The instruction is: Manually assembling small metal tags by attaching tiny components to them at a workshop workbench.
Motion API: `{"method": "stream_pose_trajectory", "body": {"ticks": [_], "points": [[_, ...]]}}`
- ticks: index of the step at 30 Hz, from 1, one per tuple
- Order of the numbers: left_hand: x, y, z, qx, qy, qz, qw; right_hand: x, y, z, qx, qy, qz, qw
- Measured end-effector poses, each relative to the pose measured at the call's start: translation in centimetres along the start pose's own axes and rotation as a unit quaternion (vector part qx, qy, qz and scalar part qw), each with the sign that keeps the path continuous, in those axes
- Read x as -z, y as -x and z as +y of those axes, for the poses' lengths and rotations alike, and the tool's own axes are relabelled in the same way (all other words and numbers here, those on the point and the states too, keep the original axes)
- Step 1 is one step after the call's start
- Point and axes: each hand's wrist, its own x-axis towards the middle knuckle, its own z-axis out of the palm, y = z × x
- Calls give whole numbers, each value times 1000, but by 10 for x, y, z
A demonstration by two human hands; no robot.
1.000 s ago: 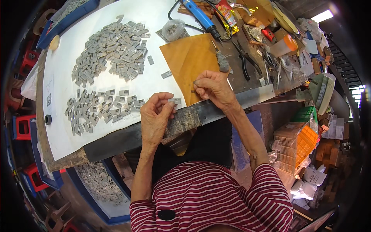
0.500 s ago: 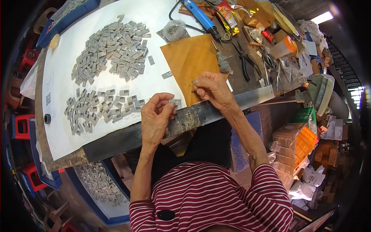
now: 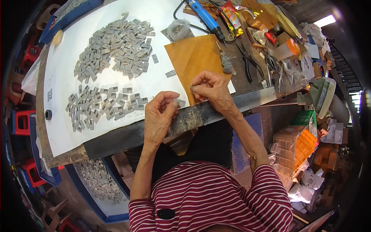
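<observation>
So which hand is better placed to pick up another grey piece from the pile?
Probably the left hand: it sits nearest the lower pile of grey pieces, while the right hand is over the tan sheet.

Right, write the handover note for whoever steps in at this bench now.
Left hand: pinching one small grey tag at the bench edge.
Right hand: fingers closed on something thin, too small to tell, over the orange sheet.
Loose heap of tags at the far side of the white sheet; tags laid in rows nearer.
Heap still large.

Two heaps of small tags (image 3: 112, 50) lie on the sheet (image 3: 162, 83) left of the tools (image 3: 251, 62), hands at the near edge
</observation>
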Motion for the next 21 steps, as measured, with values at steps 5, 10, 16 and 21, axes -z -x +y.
{"method": "stream_pose_trajectory", "body": {"ticks": [5, 10, 16, 21], "points": [[-2, 0, -2, 0, -12, 0, 1000, 0, -1, 3, 5, -1, 6, 1000], [-2, 0, -1, 9, -13, -6, 1000, -1, -1, 2, -1, -2, -5, 1000], [-3, -1, -2, 13, -19, 6, 1000, -9, 3, -8, -6, 55, -20, 998], [-3, -1, -6, 10, -38, -9, 999, -14, 5, -7, 29, 83, -56, 995]]}}
